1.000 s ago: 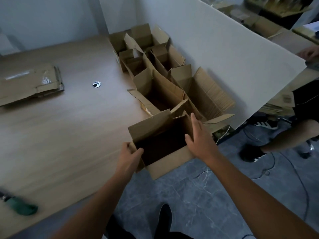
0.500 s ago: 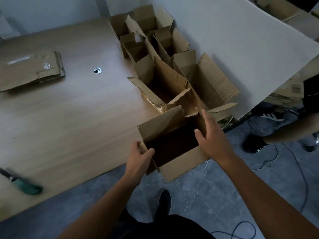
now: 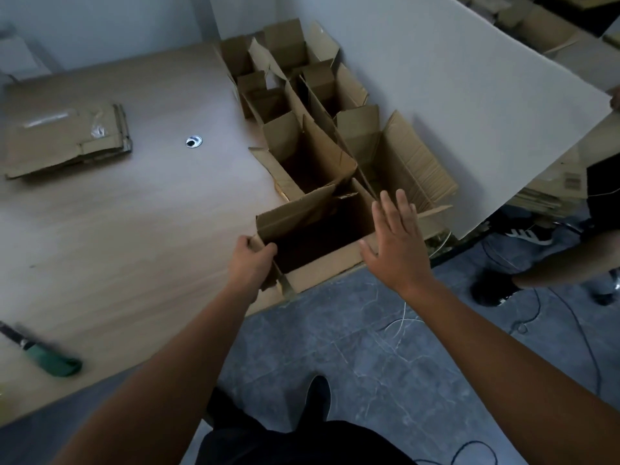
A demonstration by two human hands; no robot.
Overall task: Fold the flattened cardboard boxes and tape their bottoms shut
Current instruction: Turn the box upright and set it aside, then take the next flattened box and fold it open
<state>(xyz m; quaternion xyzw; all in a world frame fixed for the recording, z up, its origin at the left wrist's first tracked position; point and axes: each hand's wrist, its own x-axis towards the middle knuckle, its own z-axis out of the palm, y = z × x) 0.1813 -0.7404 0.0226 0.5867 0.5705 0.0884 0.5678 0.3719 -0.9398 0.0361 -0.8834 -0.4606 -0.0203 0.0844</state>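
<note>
I'm gripping the box (image 3: pixel 322 270) by its left corner with my left hand (image 3: pixel 250 263), fingers curled round it. My right hand (image 3: pixel 397 243) is hovering at its right wall, fingers straight. It's sitting at the desk (image 3: pixel 134 229)'s near edge. Light, bendy cardboard, probably, so the corners are offering the firmest hold.

Brown box (image 3: pixel 322 273) on my pale wood-grain worktop (image 3: pixel 134 229); green-handled tool (image 3: pixel 55 360) left of it; floor (image 3: pixel 385 357) grey, veined.
</note>
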